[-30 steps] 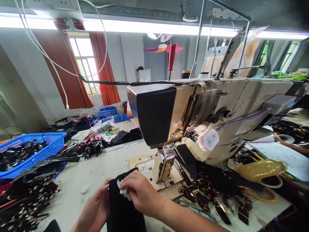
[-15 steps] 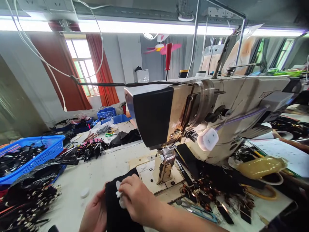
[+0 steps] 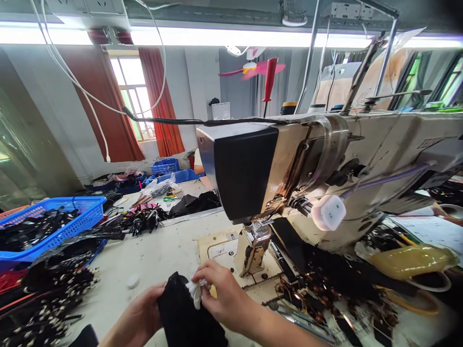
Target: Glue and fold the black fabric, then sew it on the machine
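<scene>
My left hand (image 3: pixel 142 308) grips the left edge of a piece of black fabric (image 3: pixel 186 318), its fingers partly hidden behind it. Pinched in my right hand (image 3: pixel 222 294) is a crumpled white cloth (image 3: pixel 196 290), close against the fabric's upper right side; whether it touches cannot be made out. Just beyond both hands stands a post-bed sewing machine (image 3: pixel 241 173), its post (image 3: pixel 251 255) rising from the cream bed plate. A small white round cap (image 3: pixel 132 281) lies on the table to the left of my left hand.
On the left, a blue basket (image 3: pixel 83 217) holds black strips, with bundles of beaded black pieces (image 3: pixel 54 299) before it. To the right lie tweezers (image 3: pixel 307 324), a heap of brown beaded trims (image 3: pixel 311 289) and a yellow bottle-like object (image 3: pixel 412 261). A lamp (image 3: pixel 329 213) hangs beside the needle area.
My right hand has shifted toward the fabric's upper right edge with the white cloth. The fabric's top has tilted and now shows a narrower, folded end. The whole view has swung slightly left.
</scene>
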Motion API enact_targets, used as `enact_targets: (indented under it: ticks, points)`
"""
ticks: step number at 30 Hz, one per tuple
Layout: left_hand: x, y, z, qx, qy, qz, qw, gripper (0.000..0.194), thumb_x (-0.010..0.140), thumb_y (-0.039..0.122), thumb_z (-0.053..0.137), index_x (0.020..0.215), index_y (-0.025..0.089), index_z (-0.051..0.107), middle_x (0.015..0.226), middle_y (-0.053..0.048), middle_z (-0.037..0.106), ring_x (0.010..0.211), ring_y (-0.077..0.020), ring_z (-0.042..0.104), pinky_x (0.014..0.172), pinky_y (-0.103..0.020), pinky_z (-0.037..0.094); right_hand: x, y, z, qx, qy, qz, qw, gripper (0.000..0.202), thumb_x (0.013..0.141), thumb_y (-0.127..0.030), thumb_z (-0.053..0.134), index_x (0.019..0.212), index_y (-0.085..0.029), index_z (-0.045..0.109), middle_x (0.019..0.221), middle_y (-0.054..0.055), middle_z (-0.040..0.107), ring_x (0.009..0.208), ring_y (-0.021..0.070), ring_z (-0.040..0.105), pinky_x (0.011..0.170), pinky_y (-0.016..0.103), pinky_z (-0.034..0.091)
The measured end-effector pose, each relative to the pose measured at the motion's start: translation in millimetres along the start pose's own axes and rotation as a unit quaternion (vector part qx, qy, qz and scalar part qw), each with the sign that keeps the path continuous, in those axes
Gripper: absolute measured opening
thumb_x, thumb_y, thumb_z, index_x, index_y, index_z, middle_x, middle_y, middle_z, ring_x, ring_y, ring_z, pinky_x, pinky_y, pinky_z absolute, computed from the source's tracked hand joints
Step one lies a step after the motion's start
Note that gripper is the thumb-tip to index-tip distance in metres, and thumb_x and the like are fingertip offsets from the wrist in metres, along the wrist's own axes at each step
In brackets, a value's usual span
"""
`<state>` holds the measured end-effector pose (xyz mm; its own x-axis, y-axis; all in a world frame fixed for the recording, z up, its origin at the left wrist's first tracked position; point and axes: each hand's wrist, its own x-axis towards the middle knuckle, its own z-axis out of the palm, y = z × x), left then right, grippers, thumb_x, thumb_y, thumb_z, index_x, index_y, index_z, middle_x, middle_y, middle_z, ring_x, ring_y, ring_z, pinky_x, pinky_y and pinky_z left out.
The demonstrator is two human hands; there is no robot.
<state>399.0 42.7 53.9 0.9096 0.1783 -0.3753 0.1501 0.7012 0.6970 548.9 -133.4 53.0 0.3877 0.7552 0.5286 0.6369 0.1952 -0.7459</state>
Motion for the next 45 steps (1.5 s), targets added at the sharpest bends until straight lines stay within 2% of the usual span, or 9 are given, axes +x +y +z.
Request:
enact_targets:
  ticks: [6,11,16,22,26,30,37,41,45]
  points:
    - [3,-10,-4.5,-0.124,0.007,0.016,0.992,0.012,0.074,0.013,0.073,0.085,0.011,0.076,0.082,-0.006,0.077,0.076,-0.0185,0.07,0.08,-0.027,0.055,16,-15,-7,0.003,0.012,0.02,1.0,0.035,0.071,0.003,0.052,0.096,-0.017,0.065,0.091,0.003,0.064,0.083,0.0135,0.059,0.075,0.022,0.048]
    - [10,-10,-0.9,-0.153,0.025,0.038,0.987,0.012,0.071,0.013,0.074,0.082,0.01,0.078,0.081,-0.007,0.078,0.077,-0.0232,0.072,0.085,-0.031,0.056,19,-20,10,-0.182,-0.121,-0.141,0.966,0.026,0.078,-0.004,0.055,0.1,-0.013,0.065,0.098,0.009,0.066,0.092,0.0198,0.056,0.086,0.029,0.046]
    - [8,-4,-2.5,-0.183,-0.017,0.051,0.982,0.021,0.08,0.009,0.057,0.084,0.01,0.078,0.079,-0.008,0.078,0.07,-0.0196,0.073,0.08,-0.028,0.059,-14,-1,6,-0.319,-0.207,-0.162,0.911,0.009,0.083,-0.012,0.058,0.084,-0.013,0.067,0.082,0.01,0.065,0.079,0.021,0.053,0.072,0.03,0.047]
    - [14,-11,-6.5,-0.191,-0.027,0.052,0.98,0.029,0.087,0.011,0.048,0.089,0.008,0.077,0.085,-0.011,0.078,0.081,-0.0205,0.073,0.094,-0.033,0.053,-3,-22,-10,-0.137,-0.059,-0.068,0.986,0.038,0.076,0.002,0.053,0.108,-0.015,0.064,0.106,0.008,0.065,0.099,0.0182,0.054,0.089,0.026,0.047]
    - [16,-12,-6.1,-0.193,-0.03,0.081,0.977,0.036,0.088,0.009,0.042,0.092,0.01,0.078,0.091,-0.011,0.078,0.086,-0.0224,0.072,0.1,-0.037,0.049,9,-23,14,-0.281,-0.096,-0.156,0.942,0.018,0.078,-0.003,0.055,0.09,-0.011,0.065,0.091,0.012,0.065,0.083,0.0227,0.052,0.075,0.033,0.048]
    - [14,-13,-18.1,-0.178,-0.057,0.101,0.977,0.038,0.092,0.014,0.039,0.097,0.011,0.077,0.095,-0.01,0.078,0.084,-0.0221,0.074,0.101,-0.035,0.049,-21,7,26,-0.327,-0.072,-0.198,0.921,0.015,0.079,-0.003,0.055,0.071,-0.014,0.063,0.073,0.009,0.06,0.069,0.0203,0.048,0.058,0.03,0.044]
    - [17,-23,-29.8,-0.21,-0.042,0.103,0.971,0.045,0.096,0.018,0.031,0.1,0.01,0.076,0.103,-0.009,0.077,0.099,-0.0216,0.072,0.104,-0.032,0.046,-22,-18,-5,-0.086,-0.006,-0.034,0.996,0.04,0.07,0.004,0.05,0.103,-0.014,0.064,0.099,0.01,0.062,0.095,0.0185,0.055,0.085,0.026,0.05]
    - [16,-23,-12.7,-0.219,0.046,0.123,0.967,0.054,0.096,0.012,0.024,0.093,0.015,0.078,0.098,-0.006,0.078,0.091,-0.0168,0.073,0.101,-0.029,0.048,2,-30,17,-0.165,-0.038,-0.025,0.985,0.026,0.076,-0.005,0.054,0.099,-0.013,0.064,0.1,0.012,0.061,0.096,0.0232,0.053,0.086,0.034,0.05]
    - [14,-24,-7.9,-0.192,0.04,0.157,0.968,0.054,0.091,0.005,0.027,0.096,0.023,0.078,0.102,-0.002,0.077,0.095,-0.017,0.073,0.093,-0.027,0.053,9,-26,38,-0.295,-0.097,0.001,0.95,0.02,0.078,-0.006,0.053,0.095,-0.011,0.063,0.095,0.013,0.061,0.09,0.0274,0.053,0.077,0.039,0.05]
